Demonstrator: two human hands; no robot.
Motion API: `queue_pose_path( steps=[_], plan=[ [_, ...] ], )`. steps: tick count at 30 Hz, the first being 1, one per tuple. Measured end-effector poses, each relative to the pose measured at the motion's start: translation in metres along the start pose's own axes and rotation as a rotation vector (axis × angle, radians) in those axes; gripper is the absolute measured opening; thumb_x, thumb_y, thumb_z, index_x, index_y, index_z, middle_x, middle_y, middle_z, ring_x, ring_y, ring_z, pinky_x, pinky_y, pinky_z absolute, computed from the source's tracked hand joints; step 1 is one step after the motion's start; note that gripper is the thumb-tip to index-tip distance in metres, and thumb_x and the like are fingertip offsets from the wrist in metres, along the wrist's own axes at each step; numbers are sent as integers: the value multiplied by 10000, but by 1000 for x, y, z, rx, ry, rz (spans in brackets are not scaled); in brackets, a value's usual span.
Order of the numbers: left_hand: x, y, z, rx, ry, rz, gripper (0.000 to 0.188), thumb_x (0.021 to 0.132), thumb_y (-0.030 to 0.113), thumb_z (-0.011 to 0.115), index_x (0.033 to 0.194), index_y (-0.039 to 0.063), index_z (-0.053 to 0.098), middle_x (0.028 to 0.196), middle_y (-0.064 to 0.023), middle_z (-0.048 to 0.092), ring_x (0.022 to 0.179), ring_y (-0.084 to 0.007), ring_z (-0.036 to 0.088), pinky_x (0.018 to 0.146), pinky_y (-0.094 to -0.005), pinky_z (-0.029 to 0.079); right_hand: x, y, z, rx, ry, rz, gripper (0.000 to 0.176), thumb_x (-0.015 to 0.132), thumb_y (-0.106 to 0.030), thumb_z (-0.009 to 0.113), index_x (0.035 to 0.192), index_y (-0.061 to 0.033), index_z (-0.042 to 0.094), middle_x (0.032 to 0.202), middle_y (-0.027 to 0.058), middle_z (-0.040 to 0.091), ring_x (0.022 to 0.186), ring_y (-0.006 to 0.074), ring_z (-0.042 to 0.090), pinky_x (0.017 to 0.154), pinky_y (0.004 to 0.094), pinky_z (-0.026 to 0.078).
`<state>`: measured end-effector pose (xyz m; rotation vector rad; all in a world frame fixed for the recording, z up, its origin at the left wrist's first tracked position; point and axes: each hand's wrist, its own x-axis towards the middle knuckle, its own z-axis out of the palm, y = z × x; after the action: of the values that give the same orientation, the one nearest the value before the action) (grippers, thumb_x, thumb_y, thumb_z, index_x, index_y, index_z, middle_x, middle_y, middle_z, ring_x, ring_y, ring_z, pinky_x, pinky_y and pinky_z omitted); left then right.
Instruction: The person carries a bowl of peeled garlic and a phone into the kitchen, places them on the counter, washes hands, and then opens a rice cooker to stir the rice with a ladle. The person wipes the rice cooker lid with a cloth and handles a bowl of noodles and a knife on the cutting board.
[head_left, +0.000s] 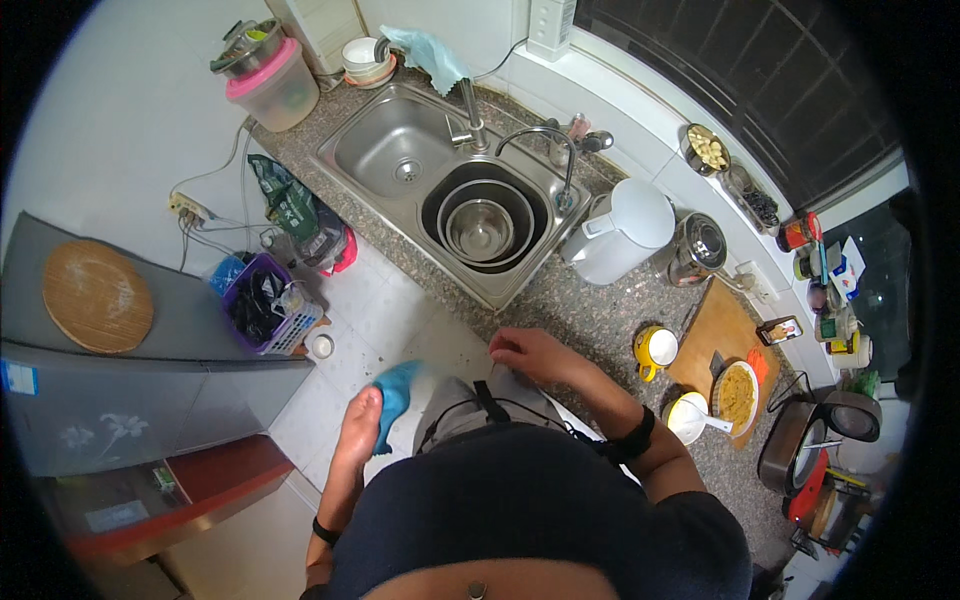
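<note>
My left hand (361, 421) grips a crumpled blue cloth (393, 401), which hangs over the tiled floor in front of the fridge side. My right hand (536, 355) is at the front edge of the granite counter (517, 319), its fingers loosely curled and nothing visible in them. Beyond it lies a double-bowl steel sink (360, 196). A steel bowl (480, 229) sits inside larger nested basins in the right bowl, while the left bowl shows its drain. A pale blue cloth (431, 56) is draped over the tall faucet (472, 112).
A white electric kettle (628, 225) and a glass jar (694, 247) stand right of the sink. Farther right are a yellow mug (655, 351), a cutting board (701, 330), a dish of yellow food (735, 399) and a rice cooker (787, 450). A purple basket (255, 300) stands at left.
</note>
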<state>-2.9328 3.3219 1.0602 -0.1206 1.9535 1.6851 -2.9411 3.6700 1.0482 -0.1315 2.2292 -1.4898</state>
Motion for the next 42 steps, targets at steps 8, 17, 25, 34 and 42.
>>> queue_pose_path(
  steps=[8, 17, 25, 34, 42],
  plan=[
    [117, 47, -24, -25, -127, 2, 430, 1067, 370, 350, 1258, 30, 531, 957, 20, 538, 835, -71, 475, 761, -239, 415, -9, 14, -33, 54, 338, 154, 205, 926, -207, 633, 1033, -33, 618, 898, 111, 666, 791, 230, 633, 706, 342, 491],
    [304, 175, 36, 114, -410, 496, 596, 1028, 428, 444, 1427, -15, 416, 1256, -53, 560, 1118, -119, 502, 960, -249, 402, -79, 22, 32, 530, 1005, 441, 157, 942, -132, 631, 1038, -8, 614, 869, 16, 630, 801, 91, 565, 734, 247, 468],
    [395, 216, 185, -88, -672, 146, 577, 989, 315, 550, 1467, 87, 323, 1379, -152, 465, 1239, -301, 477, 1041, -514, 381, -120, -20, 127, 577, 1344, 586, 178, 946, -146, 632, 1050, -3, 614, 883, 31, 633, 805, 107, 578, 733, 267, 495],
    [431, 198, 192, 356, -363, 541, 343, 984, 296, 552, 1180, 15, 538, 1114, -87, 599, 1007, -198, 560, 899, -374, 443, -151, -29, 185, 752, 1552, 579, 153, 956, -132, 616, 1055, -16, 615, 846, 9, 616, 787, 94, 561, 734, 260, 485],
    [442, 210, 192, 432, -456, 265, 319, 954, 370, 574, 1065, 75, 629, 978, -56, 619, 847, -160, 582, 651, -319, 485, -223, 2, 214, 594, 1487, 601, 232, 943, -217, 624, 1060, -16, 625, 811, 22, 617, 761, 110, 553, 713, 275, 469]
  ],
)
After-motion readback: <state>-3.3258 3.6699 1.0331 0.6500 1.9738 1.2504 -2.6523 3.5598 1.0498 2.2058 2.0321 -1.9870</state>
